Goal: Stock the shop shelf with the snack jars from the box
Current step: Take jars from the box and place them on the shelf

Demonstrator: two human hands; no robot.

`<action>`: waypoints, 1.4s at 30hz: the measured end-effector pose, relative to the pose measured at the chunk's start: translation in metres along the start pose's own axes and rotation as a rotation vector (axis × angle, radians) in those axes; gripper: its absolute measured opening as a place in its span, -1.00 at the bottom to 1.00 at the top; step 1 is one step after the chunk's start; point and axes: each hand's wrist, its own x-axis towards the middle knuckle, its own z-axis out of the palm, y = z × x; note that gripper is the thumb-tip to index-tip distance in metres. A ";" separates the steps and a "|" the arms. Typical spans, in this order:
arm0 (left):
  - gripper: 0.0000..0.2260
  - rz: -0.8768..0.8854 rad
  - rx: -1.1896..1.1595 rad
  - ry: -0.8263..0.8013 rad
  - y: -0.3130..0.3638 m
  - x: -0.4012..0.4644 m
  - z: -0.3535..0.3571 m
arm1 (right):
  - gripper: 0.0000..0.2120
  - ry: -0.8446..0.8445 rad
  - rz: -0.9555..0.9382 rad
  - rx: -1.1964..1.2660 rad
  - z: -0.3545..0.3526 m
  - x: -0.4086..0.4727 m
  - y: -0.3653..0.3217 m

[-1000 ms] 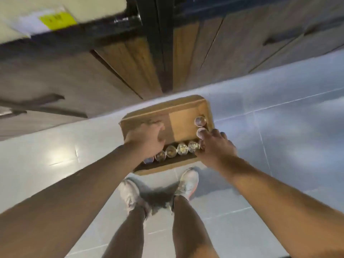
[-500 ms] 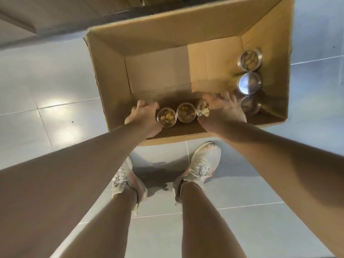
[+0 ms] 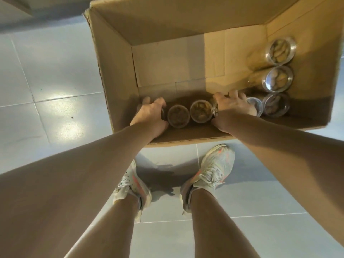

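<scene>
We stand over the cardboard box (image 3: 111,75) on the tiled floor (image 3: 46,71), and we go from left to right. Our left hand (image 3: 150,113) is curled over a jar at the left end of the near row; that jar is almost fully hidden under the fingers, only a dark edge shows. Next come two jars (image 3: 178,117) standing free, upright and touching each other, their clear lids showing snacks inside. Our right hand (image 3: 234,107) grips a fourth jar (image 3: 215,108), seen only as a shiny side. It seems we press the row from both ends, probably to lift several jars together. Just beside this hand another jar (image 3: 256,108) is half covered, and three more jars (image 3: 278,80) stand along the right wall. The shelf is not in view, and the box's far corner is cut off.
</scene>
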 end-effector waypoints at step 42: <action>-0.45 1.191 0.472 0.209 0.360 -0.611 -0.413 | -0.66 0.849 0.375 0.592 -0.346 -0.754 0.163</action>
